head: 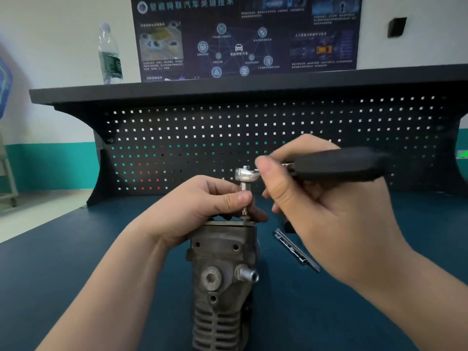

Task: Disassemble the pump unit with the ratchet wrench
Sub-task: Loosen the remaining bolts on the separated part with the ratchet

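**Q:** What stands at the left, and how is the work held?

**A:** A water bottle [109,55] stands on the far shelf [177,91], well apart from the work. Nearer, the left hand [202,206] rests on top of the pump unit [222,274], thumb and fingers pinching the socket extension [244,198] to keep it upright. The pump unit stands on end at centre, near the viewer, on the blue bench mat [76,262].

**Q:** How should the pump unit handle?

**A:** It appears to be a cast metal body with ribbed fins: judged heavy, rigid and not fragile, though tall for its footprint and so liable to tip under sideways wrench force. The fins and flat upper flange look like the soundest places to hold it; the short polished pipe stub [249,274] looks smooth and a poor grip.

**Q:** And at the right?

**A:** The right hand [324,203] is curled round the black handle of the ratchet wrench [329,164], whose chrome head sits on the extension directly above the pump's top face. Whether the lower tip is seated on a fastener cannot be told.

**Q:** What room is there to swing?

**A:** Open mat lies left and right. The pegboard [253,127] closes the far side, and a slim metal bar [296,249] lies on the mat just right of the pump, under the wrench hand.
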`<state>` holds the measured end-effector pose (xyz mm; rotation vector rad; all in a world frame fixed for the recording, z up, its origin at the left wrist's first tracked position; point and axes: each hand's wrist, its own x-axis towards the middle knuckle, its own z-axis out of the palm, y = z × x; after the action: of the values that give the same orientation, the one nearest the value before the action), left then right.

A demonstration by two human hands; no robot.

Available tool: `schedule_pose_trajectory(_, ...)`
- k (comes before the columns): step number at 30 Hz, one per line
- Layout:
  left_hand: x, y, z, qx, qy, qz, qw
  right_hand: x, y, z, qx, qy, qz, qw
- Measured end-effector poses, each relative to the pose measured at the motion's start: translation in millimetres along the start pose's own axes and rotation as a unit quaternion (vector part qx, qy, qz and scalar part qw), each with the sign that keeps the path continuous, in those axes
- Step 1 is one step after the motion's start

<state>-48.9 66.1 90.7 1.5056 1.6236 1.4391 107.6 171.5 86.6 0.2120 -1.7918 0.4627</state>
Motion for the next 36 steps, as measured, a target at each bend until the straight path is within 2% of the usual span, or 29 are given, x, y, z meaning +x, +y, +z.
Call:
schedule_pose_trajectory(1, 0, 1, 1, -0.003, -0.002, -0.004, 1.0, 1, 0, -3, -0.007, -0.009, 0.001, 1.0)
schedule_pose_trajectory(3, 0, 4, 4, -0.003, -0.015, -0.014, 1.0, 7, 1, -7, 0.078, -0.014, 0.074, 0.994)
schedule_pose_trajectory(5, -1, 8, 7, 0.005, -0.026, -0.021, 0.999, 13, 8, -9, 0.212, 0.006, 0.181, 0.96)
schedule_pose_trajectory(7, -2, 9, 10, 0.004, -0.025, -0.025, 0.999, 17, 17, -9, 0.284, 0.021, 0.247, 0.926)
schedule_pose_trajectory(10, -2, 10, 11, 0.008, -0.007, -0.025, 1.0, 18, 22, -6, 0.334, 0.026, 0.272, 0.902)
schedule_pose_trajectory(15, -9, 9, 13, 0.011, 0.024, -0.033, 0.999, 16, 30, -2, 0.353, 0.037, 0.287, 0.89)
schedule_pose_trajectory(17, -12, 10, 15, 0.023, 0.043, -0.039, 0.998, 16, 36, 0, 0.423, 0.028, 0.347, 0.837)
schedule_pose_trajectory(19, -14, 10, 16, 0.02, 0.054, -0.039, 0.998, 17, 42, 4, 0.496, 0.007, 0.434, 0.752)
schedule_pose_trajectory(20, -15, 10, 16, 0.016, 0.055, -0.038, 0.998, 17, 44, 5, 0.512, -0.004, 0.461, 0.725)
schedule_pose_trajectory(25, -13, 12, 18, 0.022, 0.056, -0.031, 0.998, 23, 57, 14, 0.526, -0.011, 0.496, 0.69)
schedule_pose_trajectory(29, -12, 12, 18, 0.026, 0.058, -0.042, 0.997, 17, 60, 28, 0.574, 0.02, 0.541, 0.615)
schedule_pose_trajectory(33, -14, 12, 15, -0.018, 0.046, -0.056, 0.997, 16, 64, 28, 0.61, 0.037, 0.542, 0.577)
schedule_pose_trajectory(36, -14, 11, 15, -0.019, 0.056, -0.043, 0.997, 11, 65, 32, 0.653, 0.053, 0.555, 0.513)
